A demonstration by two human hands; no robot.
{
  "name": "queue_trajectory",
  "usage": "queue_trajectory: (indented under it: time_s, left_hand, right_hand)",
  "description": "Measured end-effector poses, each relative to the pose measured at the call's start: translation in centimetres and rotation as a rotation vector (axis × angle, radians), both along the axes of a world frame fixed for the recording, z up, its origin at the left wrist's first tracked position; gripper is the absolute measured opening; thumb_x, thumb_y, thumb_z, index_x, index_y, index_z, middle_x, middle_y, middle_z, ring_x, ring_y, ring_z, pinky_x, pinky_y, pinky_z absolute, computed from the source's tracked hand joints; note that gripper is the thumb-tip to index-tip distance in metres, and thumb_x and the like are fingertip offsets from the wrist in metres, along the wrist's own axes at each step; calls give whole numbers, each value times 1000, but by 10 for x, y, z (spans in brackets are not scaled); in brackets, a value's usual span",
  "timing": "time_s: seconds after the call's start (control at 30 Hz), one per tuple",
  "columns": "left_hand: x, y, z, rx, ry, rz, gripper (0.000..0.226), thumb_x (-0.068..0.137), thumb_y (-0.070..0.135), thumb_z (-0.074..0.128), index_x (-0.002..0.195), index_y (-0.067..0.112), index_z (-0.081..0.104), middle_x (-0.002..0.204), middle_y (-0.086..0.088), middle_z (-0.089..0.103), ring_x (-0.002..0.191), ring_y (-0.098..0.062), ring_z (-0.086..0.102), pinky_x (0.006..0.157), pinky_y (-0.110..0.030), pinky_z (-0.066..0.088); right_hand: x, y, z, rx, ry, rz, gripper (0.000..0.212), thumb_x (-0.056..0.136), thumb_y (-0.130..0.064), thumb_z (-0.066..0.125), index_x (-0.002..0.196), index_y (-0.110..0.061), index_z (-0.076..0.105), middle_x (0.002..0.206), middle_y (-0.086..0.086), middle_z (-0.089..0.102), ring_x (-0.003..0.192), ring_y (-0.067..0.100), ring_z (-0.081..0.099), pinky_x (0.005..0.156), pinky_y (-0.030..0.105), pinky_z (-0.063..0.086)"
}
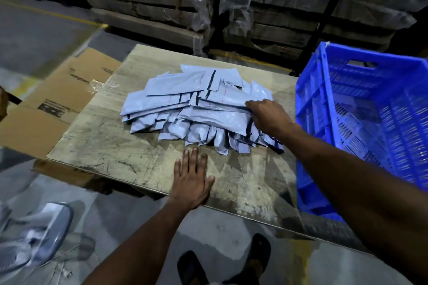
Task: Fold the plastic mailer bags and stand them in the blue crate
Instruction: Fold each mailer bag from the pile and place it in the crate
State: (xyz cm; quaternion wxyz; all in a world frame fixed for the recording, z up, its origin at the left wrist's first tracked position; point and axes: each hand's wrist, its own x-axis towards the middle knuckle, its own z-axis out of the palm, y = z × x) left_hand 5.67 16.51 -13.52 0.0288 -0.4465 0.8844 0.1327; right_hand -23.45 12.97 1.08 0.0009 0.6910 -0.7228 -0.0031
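A loose pile of pale blue-grey plastic mailer bags (196,109) lies in the middle of a worn wooden board (111,146). My right hand (268,118) reaches onto the pile's right side, its fingers curled round the edge of the upper bags. My left hand (192,178) lies flat on the board just in front of the pile, fingers straight, fingertips at the nearest bags. A blue perforated plastic crate (370,127) stands at the board's right edge, tilted toward me; what I see of its inside holds nothing.
Flattened brown cardboard (60,104) lies left of the board. Wrapped stacks of dark boards (208,2) stand behind. A heap of grey plastic (34,233) lies on the floor at lower left. My black sandals (222,261) show below the board's near edge.
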Motion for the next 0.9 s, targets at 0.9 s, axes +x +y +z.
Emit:
queue_trajectory:
  time_s: [0.9]
  left_hand:
    - [78, -2, 13, -92, 506, 226, 69, 86, -13, 55, 151, -3, 37, 161, -24, 31, 146, -41, 34, 116, -57, 37]
  right_hand:
    - [124, 161, -130, -229, -217, 351, 63, 53, 8, 90, 113, -4, 72, 113, 12, 74, 114, 35, 68, 97, 52, 48]
